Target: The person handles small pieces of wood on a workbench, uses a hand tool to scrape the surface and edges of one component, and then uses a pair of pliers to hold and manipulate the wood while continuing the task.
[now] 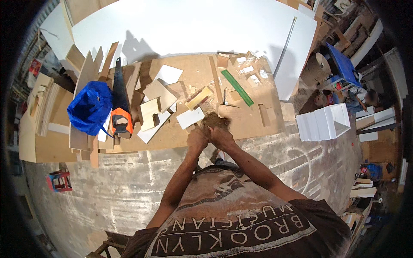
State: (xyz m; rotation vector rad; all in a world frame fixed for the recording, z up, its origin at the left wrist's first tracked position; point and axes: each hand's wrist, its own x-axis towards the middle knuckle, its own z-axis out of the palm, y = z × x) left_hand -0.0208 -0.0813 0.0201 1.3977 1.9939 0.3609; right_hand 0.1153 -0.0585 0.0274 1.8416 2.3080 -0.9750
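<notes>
Brown clump of fibrous stuff, looks like sawdust or shavings (pixel 214 121), sits right at the fingertips of both hands, at the near edge of the table (pixel 172 137), just beyond the knuckles; clump has no clear long axis, roughly round. Left hand (pixel 197 139) and right hand (pixel 221 136) pressed together side by side, fingers curled in around the clump, touching each other; closed on it as far as can be seen, though how much is actually gripped is hidden by the fingers. Both hands equally near, clump lies straight ahead of them, away from the body. Just left of the left hand a white offcut (pixel 190 118); ahead of it a pale wooden block (pixel 198 98). Ahead and right of the right hand a green strip (pixel 237 87), lying diagonally, and a thin dark tool (pixel 228 103) beside it, kind not readable. Well left of the hands a handsaw with orange and black handle (pixel 121 105), blade pointing away, next to a blue bag (pixel 90 107). Plywood scraps (pixel 155 96) between saw and hands. White boards (pixel 193 26) far ahead. Concrete floor (pixel 120 189) below the table edge
</notes>
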